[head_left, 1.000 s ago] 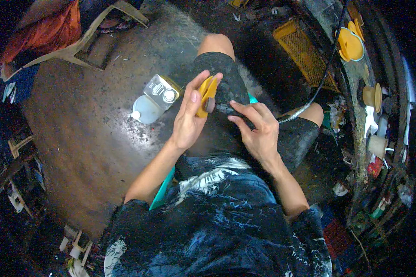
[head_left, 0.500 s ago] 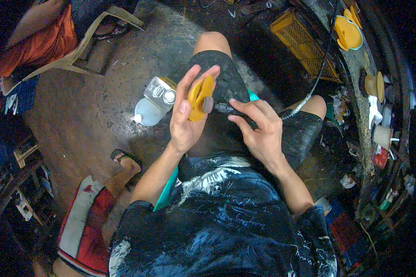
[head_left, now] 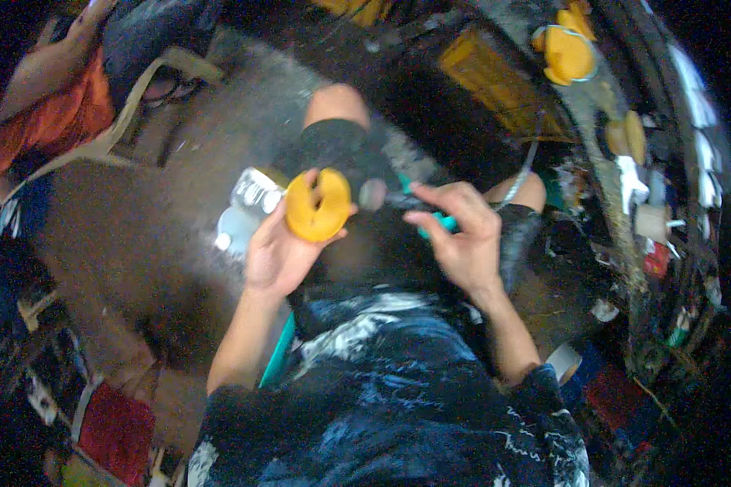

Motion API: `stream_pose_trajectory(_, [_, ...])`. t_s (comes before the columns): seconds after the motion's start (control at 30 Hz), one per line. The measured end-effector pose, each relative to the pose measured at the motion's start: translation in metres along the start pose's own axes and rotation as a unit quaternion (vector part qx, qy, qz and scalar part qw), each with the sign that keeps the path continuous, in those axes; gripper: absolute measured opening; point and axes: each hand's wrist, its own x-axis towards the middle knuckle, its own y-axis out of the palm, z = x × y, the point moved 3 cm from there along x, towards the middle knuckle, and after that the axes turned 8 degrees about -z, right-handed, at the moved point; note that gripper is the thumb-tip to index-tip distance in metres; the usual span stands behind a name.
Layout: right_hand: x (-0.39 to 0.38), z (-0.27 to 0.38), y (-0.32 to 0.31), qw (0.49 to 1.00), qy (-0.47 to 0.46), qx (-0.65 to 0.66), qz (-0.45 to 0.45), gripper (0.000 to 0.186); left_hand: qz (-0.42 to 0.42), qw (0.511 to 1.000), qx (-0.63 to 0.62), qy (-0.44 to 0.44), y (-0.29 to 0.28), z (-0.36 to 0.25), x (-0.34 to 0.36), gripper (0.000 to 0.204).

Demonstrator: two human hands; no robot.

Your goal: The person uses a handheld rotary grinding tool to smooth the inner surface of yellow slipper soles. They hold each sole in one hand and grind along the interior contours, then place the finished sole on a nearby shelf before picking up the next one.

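My left hand [head_left: 278, 258] is closed around the rim of a round yellow disc [head_left: 323, 217], its broad face turned up. A dark slot runs from the disc's far edge toward its middle. In a pinch between thumb and fingers, my right hand [head_left: 467, 239] holds a rotary tool, whose slim dark handpiece [head_left: 398, 200] is blurred. The tool's round greyish head [head_left: 373, 195] points at the disc, a small gap apart from it. From the right knee, a flexible cable [head_left: 518, 180] runs up and away. Both hands are above my lap.
Left of my lap stand a metal can [head_left: 254, 191] and a translucent plastic bottle [head_left: 242, 227]. A yellow crate [head_left: 499, 81] lies at the far right. More yellow pieces [head_left: 567, 55] rest on a ledge along the right. At the far left sits a person in orange cloth [head_left: 57, 130].
The yellow disc has turned from nearly edge-on to face up and moved left, away from the tool's head. My left hand has lowered and its fingers have closed around the disc. The view has shifted.
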Motion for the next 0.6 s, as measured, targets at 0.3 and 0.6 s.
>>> stream_pose_trajectory(0.3, [-0.006, 0.000, 0.000, 0.997, -0.008, -0.068, 0.022, 0.038, 0.040, 0.998, -0.039, -0.015, 0.013, 0.005, 0.010, 0.087])
stream_pose_trajectory(0.6, [-0.004, -0.005, 0.019, 0.998, -0.003, -0.055, -0.009, 0.037, -0.046, 0.986, 0.111, 0.112, 0.025, 0.000, 0.014, 0.071])
